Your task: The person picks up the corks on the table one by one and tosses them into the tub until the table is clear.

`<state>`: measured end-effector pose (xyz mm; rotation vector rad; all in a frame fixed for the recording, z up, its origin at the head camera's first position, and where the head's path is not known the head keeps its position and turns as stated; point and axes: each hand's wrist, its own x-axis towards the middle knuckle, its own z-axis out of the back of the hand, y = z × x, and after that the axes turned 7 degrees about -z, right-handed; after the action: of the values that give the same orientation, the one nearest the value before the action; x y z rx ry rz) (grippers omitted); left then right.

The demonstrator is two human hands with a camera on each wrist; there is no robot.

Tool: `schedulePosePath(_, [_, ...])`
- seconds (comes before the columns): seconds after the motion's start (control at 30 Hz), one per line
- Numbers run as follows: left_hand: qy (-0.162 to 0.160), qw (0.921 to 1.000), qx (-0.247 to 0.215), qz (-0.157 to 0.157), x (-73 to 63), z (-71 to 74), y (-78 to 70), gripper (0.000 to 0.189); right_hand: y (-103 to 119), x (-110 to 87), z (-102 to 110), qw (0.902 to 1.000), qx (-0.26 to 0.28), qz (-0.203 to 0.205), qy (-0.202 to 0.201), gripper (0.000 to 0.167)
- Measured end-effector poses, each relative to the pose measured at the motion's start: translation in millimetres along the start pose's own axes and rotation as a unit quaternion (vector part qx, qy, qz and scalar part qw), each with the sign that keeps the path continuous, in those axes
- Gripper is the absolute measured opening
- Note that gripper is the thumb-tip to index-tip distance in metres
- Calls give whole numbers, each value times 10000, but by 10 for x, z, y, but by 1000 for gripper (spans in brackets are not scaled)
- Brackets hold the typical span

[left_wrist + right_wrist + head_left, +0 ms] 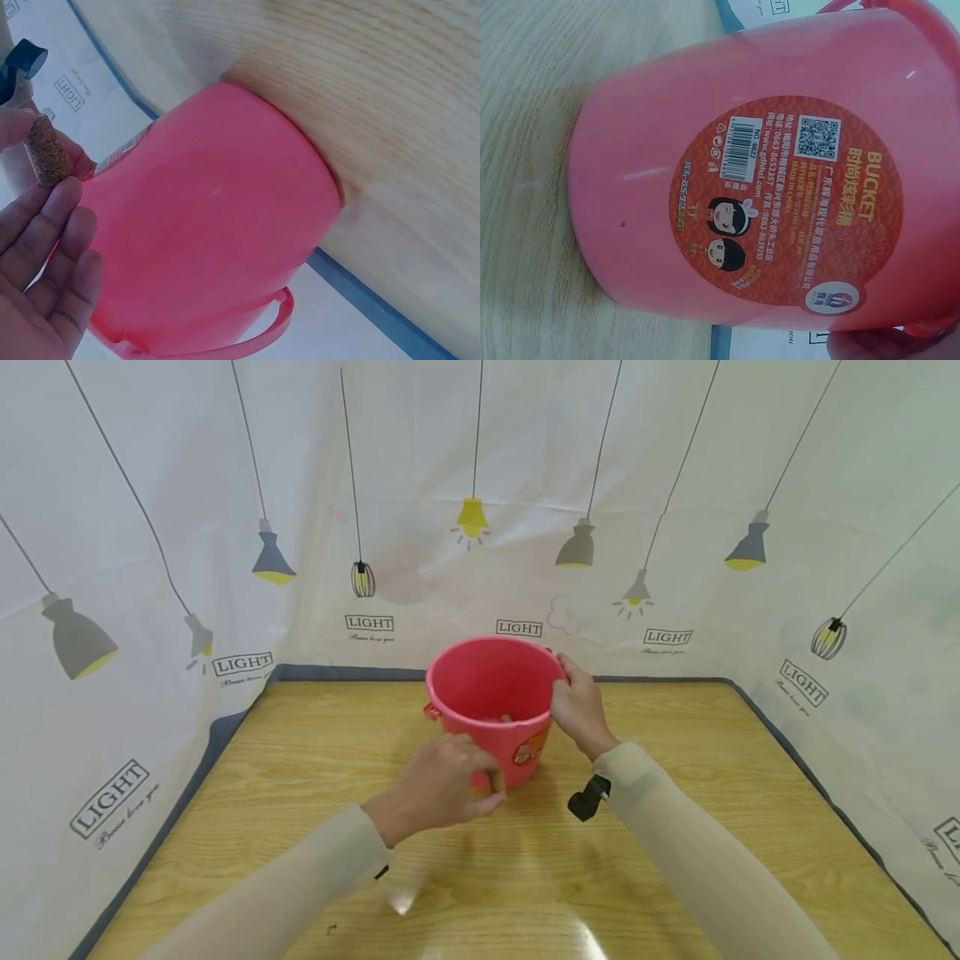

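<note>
A pink bucket (pixel 480 739) stands on the wooden table, with a round red label (pixel 780 202) on its side. My left hand (pixel 442 781) is in front of the bucket in the head view. Between its thumb and fingertips it pinches a cork (pixel 49 152), held end to end, outside the bucket. My right hand (pixel 581 706) grips the bucket's rim at the right side, where part of the hand is hidden from the right wrist camera. Inside the bucket a small tan piece (pixel 506 718) shows just above the near rim; its kind is unclear.
The wooden table (pixel 315 752) has a dark blue edge at the back and sides. White cloth walls (pixel 420 543) printed with hanging lamps rise on three sides. A curved pink handle (pixel 277 322) hangs on the bucket. A black strap device (pixel 590 797) sits on the right wrist.
</note>
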<state>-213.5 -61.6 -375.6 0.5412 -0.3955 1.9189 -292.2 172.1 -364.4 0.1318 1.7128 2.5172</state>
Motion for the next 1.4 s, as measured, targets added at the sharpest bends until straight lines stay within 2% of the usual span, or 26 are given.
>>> schedulePosePath(0.37, [-570, 9978, -29, -352, 142, 151, 9, 16, 0, 2, 9, 9999, -76, 86, -26, 57])
schedulePosePath(0.6, [-633, 9976, -83, -262, 190, 226, 54, 14, -14, 15, 5, 9999, -100, 99, -47, 57])
schedulePosePath(0.87, [-979, 9950, -5, -221, 267, 308, 120, 19, -20, 17, 1, 9999, -91, 81, -46, 57])
schedulePosePath(1.1, [-1100, 9936, 185, -148, 339, 353, 180, 16, -11, 6, 11, 10000, 2, 87, 2, 58])
schedulePosePath(1.4, [-1239, 9909, 498, 142, 376, 400, 288, 19, -9, -4, 7, 9999, -13, 110, 10, 57])
